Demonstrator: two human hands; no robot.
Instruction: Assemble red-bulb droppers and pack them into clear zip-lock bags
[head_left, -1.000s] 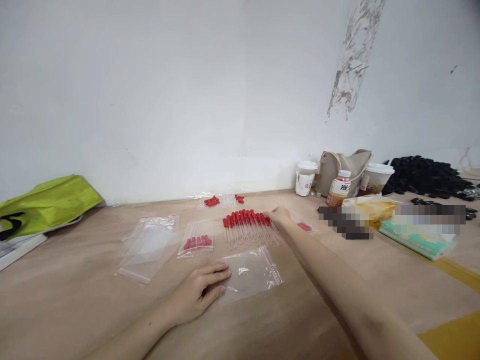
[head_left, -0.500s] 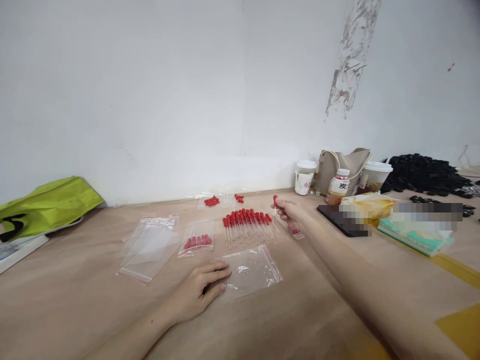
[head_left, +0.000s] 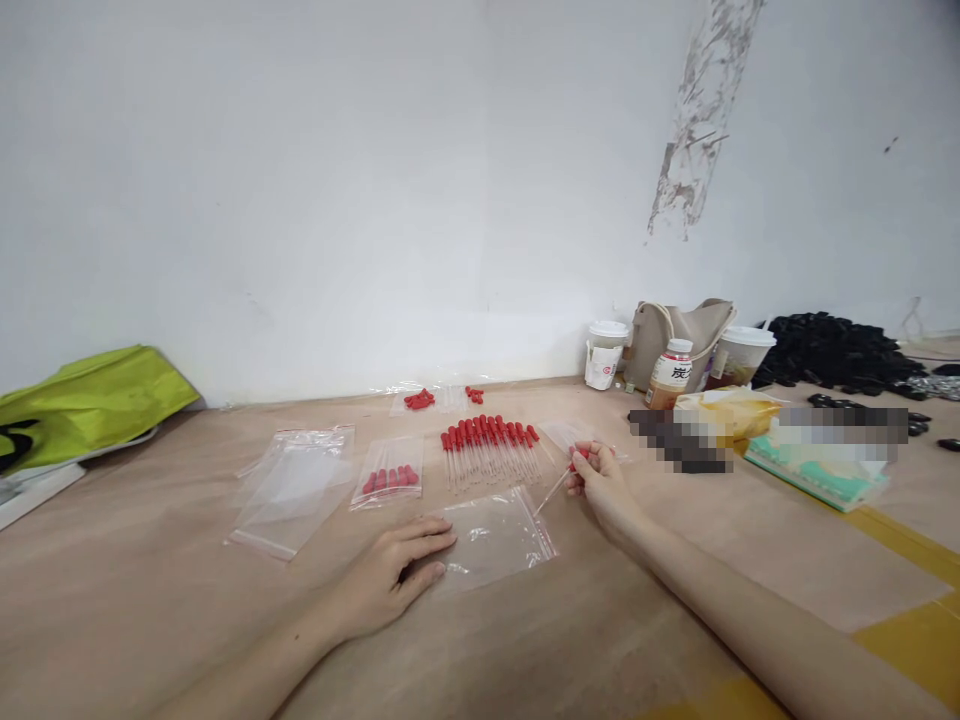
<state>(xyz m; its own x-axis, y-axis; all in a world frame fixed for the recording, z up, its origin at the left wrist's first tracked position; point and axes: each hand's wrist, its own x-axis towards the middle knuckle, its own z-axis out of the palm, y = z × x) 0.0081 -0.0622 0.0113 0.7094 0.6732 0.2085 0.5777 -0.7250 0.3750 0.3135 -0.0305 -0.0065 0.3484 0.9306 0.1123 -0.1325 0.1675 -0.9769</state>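
Note:
My right hand (head_left: 600, 482) pinches a dropper (head_left: 555, 490) by its red bulb, its clear thin tube slanting down-left to the opening edge of a zip bag (head_left: 491, 540). That clear bag lies flat on the brown paper. My left hand (head_left: 409, 565) rests palm down on the bag's left end, fingers stretched out. Behind the bag, several red-topped droppers (head_left: 487, 440) lie side by side in a row. A smaller bag with several red-ended droppers (head_left: 390, 480) lies left of them. Partly behind my right hand is another clear bag (head_left: 559, 432).
Flat clear bags (head_left: 292, 490) lie at the left. Loose red bulbs (head_left: 420, 399) sit near the wall. A paper cup (head_left: 604, 360), a bottle (head_left: 669, 378), a lidded drink cup (head_left: 739, 352) and a tissue pack (head_left: 817, 470) stand or lie at the right.
My right hand has lowered and come nearer, tilting the dropper from upright to slanted so its tip reaches the bag's edge. My left hand stays on the bag.

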